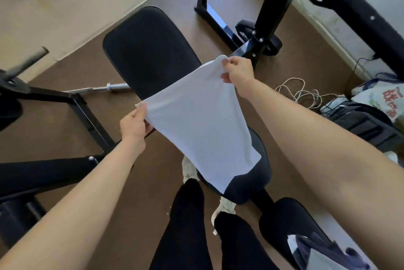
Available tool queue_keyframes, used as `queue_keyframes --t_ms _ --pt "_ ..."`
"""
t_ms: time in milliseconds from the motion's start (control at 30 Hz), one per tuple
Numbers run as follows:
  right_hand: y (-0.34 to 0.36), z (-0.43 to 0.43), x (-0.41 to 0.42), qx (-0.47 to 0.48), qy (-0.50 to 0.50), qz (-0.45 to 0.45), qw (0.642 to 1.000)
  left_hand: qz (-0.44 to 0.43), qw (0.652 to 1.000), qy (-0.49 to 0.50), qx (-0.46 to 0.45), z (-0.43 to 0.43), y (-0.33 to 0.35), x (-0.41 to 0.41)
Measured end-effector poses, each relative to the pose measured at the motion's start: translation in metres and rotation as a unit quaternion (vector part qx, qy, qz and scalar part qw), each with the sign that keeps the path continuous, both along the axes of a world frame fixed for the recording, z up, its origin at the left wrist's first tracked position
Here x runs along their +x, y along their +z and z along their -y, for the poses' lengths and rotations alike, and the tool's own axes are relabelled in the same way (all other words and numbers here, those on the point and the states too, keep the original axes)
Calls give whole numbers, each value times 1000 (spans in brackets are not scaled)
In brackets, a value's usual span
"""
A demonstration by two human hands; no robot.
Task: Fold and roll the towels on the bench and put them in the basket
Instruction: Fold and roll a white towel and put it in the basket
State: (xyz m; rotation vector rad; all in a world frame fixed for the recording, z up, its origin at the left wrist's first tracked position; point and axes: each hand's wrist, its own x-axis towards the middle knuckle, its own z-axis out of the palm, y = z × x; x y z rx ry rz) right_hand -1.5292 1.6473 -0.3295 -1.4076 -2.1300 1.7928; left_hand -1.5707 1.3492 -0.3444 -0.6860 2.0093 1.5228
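Two hands hold one white towel (201,121) up over the counter (150,51) — the left hand (133,125) pinches the nearer top corner, the right hand (238,70) pinches the farther one, each grip closed tight on the cloth. The top edge runs stretched between them, slanting away from the left hand toward the right, and the rest hangs down with its lower edge draped on the counter's near pad. The towel's long axis seems to run down from that held edge, so the fold likely turns on laying it flat along the counter's padded length, which looks bare beyond the towel. Both hands are equally engaged — neither is free. Beside the counter stand black metal frames (271,7); past its right side lie a coiled cord (299,92) and bags (367,121) on the floor. No basket can be clearly made out.
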Motion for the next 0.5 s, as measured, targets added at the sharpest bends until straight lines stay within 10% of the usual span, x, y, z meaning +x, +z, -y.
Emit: queue_keyframes --t_ms 267,500 --pt "-32 -5 -73 36 45 62 996 -33 998 47 -30 2 -32 -52" --pt "-64 -6 -69 -68 35 -65 995 -17 989 142 42 -5 -50 -58"
